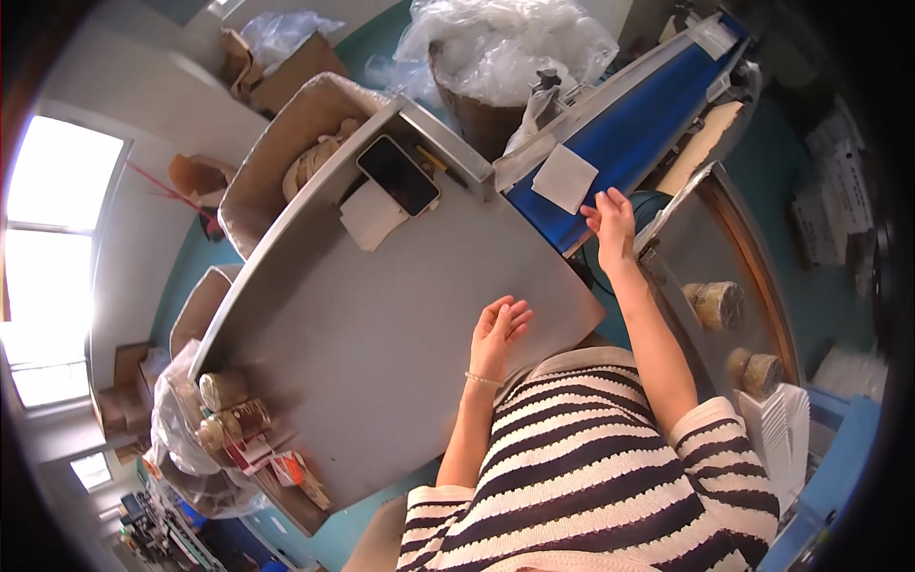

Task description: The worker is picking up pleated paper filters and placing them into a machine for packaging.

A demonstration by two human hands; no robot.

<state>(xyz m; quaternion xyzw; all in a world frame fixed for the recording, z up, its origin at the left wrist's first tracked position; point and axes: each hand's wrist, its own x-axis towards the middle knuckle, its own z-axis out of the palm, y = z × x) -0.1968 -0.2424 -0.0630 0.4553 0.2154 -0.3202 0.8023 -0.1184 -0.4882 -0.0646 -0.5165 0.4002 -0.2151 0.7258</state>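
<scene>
A: Which step is in hand?

B: Apparently a pick-up from the belt. The person's right hand hovers beside the white cards, which lie on the near end of the blue conveyor belt. The fingers are parted and lightly bent, with nothing visible between them — whether a fingertip touches the lower edge, one cannot tell.

A: And the left hand?

B: It hangs over the grey table, fingers loosely curled and apart, seemingly holding nothing.

A: What does the next move call for?

B: Probably a light pinch on the near edge of the cards, keeping them together, with the left hand free to help.

A: Now the count.

B: Two hands, both without a load. One belt. The cards make one small overlapping group; how many are in it cannot be told from above. On the table's far side lies one dark-screened phone, partly over one patch of white paper, perhaps several sheets.

A: Any tape?

B: Two groups of tape rolls stand on the right-hand surface — one nearer, one farther. The single rolls are hard to count.
</scene>
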